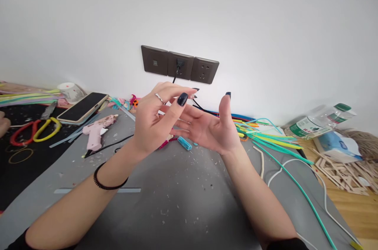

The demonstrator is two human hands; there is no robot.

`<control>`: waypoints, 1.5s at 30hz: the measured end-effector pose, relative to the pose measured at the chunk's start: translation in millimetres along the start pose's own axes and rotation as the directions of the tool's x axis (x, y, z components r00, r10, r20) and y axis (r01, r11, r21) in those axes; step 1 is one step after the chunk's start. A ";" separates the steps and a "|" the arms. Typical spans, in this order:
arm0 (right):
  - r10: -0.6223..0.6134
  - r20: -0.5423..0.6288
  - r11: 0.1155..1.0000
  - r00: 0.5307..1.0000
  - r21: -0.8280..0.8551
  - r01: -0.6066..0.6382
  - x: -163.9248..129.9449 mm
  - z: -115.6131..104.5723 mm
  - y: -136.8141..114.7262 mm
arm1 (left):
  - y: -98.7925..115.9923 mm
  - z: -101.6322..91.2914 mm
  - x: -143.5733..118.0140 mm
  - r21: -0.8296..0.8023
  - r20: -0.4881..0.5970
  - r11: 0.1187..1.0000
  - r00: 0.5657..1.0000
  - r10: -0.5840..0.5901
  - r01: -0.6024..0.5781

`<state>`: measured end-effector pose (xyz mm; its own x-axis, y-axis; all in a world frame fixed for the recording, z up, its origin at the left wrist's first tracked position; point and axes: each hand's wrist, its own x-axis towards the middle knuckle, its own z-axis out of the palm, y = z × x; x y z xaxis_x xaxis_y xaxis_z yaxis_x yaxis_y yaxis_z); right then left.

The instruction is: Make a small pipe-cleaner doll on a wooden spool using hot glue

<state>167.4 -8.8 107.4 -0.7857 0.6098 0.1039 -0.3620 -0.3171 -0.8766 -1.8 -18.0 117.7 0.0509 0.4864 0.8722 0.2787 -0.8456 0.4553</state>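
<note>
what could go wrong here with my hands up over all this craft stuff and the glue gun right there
The pink glue gun lies nozzle-down beside the left hand, with its black cord running under that wrist; a snag could drag it, and it may be hot. The short blue piece and scraps lie just under the right hand and could be brushed away. The loose teal strands by the right forearm could catch and slide.

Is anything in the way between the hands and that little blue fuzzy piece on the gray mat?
Nothing visible blocks it. The left hand and the right hand hover open and empty just above the gray mat. The short blue piece lies bare on the mat right under them, partly behind the left hand in this view.
</note>
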 end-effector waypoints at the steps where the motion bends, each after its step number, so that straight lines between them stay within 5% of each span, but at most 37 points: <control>1: -0.007 0.002 1.000 1.000 0.001 0.007 0.0 -0.1 -0.2 | -0.9 0.0 -0.3 0.003 0.004 1.000 1.000 -0.001 0.001; 13: -0.019 -0.032 0.999 0.999 0.035 0.021 -1.6 -5.4 -4.6 | -9.7 4.2 -3.3 0.075 -0.089 0.997 0.996 -0.014 0.020; 18: 0.006 -0.041 0.999 0.999 0.042 -0.004 -1.0 -6.8 -3.9 | -13.6 3.2 -3.4 0.104 -0.088 0.992 0.993 0.074 -0.065; 27: 0.031 -0.015 0.999 0.999 0.011 -0.031 -0.9 -11.4 -2.4 | -14.4 2.2 -1.9 0.171 -0.056 0.985 0.998 0.041 -0.030; 32: 0.136 0.029 0.990 0.990 -0.028 -0.135 -2.5 -16.5 -3.9 | -24.9 0.4 -3.8 0.250 -0.076 0.966 0.993 0.087 -0.065; 36: 0.222 0.049 0.974 0.974 -0.054 -0.219 -3.0 -20.4 -2.1 | -31.0 0.6 -3.9 0.263 0.019 0.963 0.998 0.053 -0.056; 45: 0.193 0.133 0.980 0.972 -0.073 -0.185 -11.7 2.1 -9.0 | -0.3 -9.7 3.6 0.195 0.031 0.976 0.995 0.092 -0.096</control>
<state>178.8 -14.6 115.0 -0.9006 0.4347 -0.0055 -0.1733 -0.3707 -0.9124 -11.1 -18.1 122.5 0.1062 0.4135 0.9043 0.4538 -0.8293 0.3259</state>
